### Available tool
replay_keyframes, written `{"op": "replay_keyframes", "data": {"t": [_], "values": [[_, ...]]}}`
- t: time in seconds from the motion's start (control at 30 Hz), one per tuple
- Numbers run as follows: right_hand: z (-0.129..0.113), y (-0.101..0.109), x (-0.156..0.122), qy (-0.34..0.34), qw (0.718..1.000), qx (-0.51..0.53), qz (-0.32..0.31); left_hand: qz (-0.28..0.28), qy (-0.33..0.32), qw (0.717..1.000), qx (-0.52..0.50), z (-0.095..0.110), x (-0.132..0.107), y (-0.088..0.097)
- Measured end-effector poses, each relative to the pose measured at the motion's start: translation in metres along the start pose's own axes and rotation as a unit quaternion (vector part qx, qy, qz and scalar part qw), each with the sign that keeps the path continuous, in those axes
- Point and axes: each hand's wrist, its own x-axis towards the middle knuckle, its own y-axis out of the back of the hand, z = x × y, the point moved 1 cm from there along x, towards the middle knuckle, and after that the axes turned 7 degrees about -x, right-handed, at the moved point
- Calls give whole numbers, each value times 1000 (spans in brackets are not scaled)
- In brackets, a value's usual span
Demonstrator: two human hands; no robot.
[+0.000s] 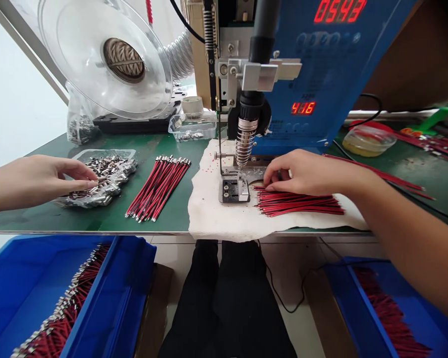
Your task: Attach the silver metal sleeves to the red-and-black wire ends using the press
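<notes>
Left hand (48,179): over the clear tray (129,153) at the left of the bench, thumb and forefinger nearly together among the small metal parts (115,171). Gap is narrow; can't tell if a part is pinched.

Right hand (306,171): fingers curled, tips down on the left end of the red-black wire bundle (302,205). Can't tell if a single wire is gripped. Bundle lies crosswise on the off-white cloth (209,219), just right of the small black fixture (224,198).

Fixture sits right below the soldering head (247,132), spring around its lower end. Red specks on the cloth left of it.

Between tray and cloth: a second wire bundle (159,189), slanted, metal pieces on the far ends, directly on the green bench (173,216).

Behind the right hand: blue control box (294,59), red displays 0543 and 416. More loose wires (388,176) behind the right forearm, round tub (369,141) beyond them.

Back left: big clear reel (74,64), bag of metal bits (80,127) beside its base, plastic box (209,127) with a tape roll (192,107) near the machine.

Below bench: left blue bin (134,293) has wires with metal ends in a long row; right blue bin (353,298) holds more red wires. Wearer's dark-clad legs (227,298) between them.
</notes>
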Motion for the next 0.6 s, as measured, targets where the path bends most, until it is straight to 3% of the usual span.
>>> {"op": "replay_keyframes", "data": {"t": [0.23, 0.5, 0.6], "values": [[1, 6, 6, 21, 999, 2, -31, -4, 30, 999, 21, 3, 3, 1], [-1, 32, 23, 40, 994, -23, -98, -14, 27, 999, 41, 9, 1, 0], [-5, 38, 26, 17, 992, 35, -120, 37, 41, 998, 15, 19, -8, -3]]}}
